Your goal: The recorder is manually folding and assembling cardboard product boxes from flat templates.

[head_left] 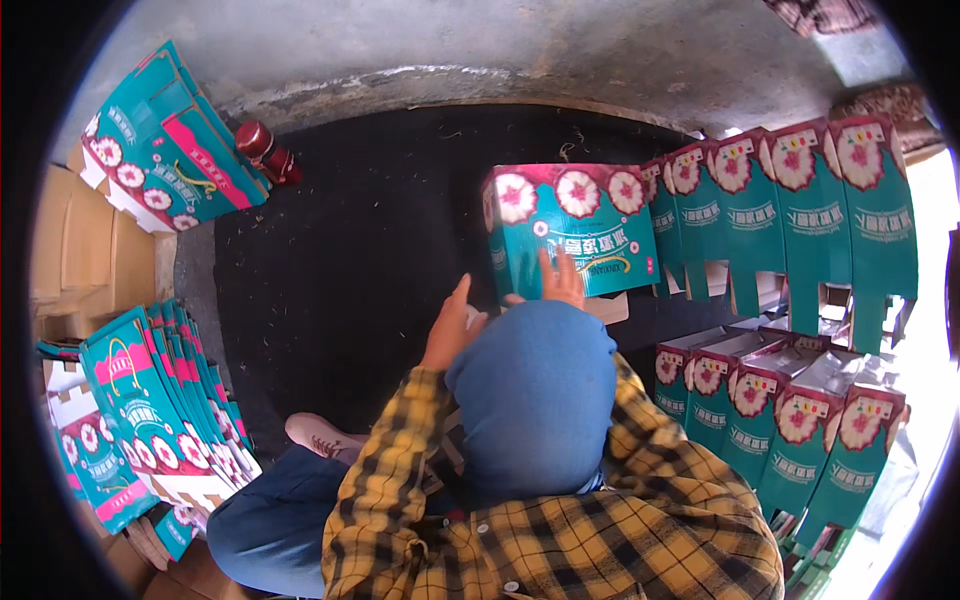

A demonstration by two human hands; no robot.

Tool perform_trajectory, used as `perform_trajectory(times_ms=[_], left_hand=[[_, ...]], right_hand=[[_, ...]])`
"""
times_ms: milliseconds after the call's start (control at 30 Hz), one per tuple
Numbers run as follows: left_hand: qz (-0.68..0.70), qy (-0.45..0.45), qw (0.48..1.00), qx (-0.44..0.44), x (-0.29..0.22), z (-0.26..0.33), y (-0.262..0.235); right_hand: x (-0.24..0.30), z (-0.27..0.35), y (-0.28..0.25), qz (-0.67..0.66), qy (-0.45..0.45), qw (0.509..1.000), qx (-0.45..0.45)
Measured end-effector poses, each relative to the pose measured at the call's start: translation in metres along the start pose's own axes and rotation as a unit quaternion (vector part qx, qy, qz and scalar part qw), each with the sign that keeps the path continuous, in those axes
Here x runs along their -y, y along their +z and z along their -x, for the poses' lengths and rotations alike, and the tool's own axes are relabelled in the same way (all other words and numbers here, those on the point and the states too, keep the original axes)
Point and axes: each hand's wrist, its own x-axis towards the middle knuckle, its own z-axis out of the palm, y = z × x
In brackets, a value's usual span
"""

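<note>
A teal and magenta carton (597, 225) printed with round white-and-pink fruit slices stands in front of me, beyond my raised knee. Against its front panel my right hand (563, 278) lies with fingers spread, its wrist hidden behind the knee. My left hand (450, 325) is held just left of the knee, near the carton's lower left corner, fingers stretched out and apart from the carton. I see nothing held in it. Part of the carton's bottom edge is covered by the knee, and a pale flap (612, 308) sticks out below it.
Rows of folded-up cartons (795, 225) stand on the right, with more cartons (780, 415) nearer me. Flat carton blanks (150, 400) are stacked at left; other blanks (170, 150) lean farther back by a red flask (267, 150). Black sheeting (340, 260) covers the floor before a concrete wall.
</note>
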Motion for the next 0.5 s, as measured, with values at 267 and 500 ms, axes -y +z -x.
perform_trajectory(times_ms=[267, 500], left_hand=[[0.077, -0.066, 0.995, -0.012, -0.081, 0.142, -0.089], [0.033, -0.088, 0.985, -0.147, -0.125, 0.296, -0.156]], right_hand=[[-0.05, -0.026, 0.032, 0.128, 0.065, 0.982, 0.124], [-0.023, -0.026, 0.103, 0.081, 0.043, 0.978, 0.189]])
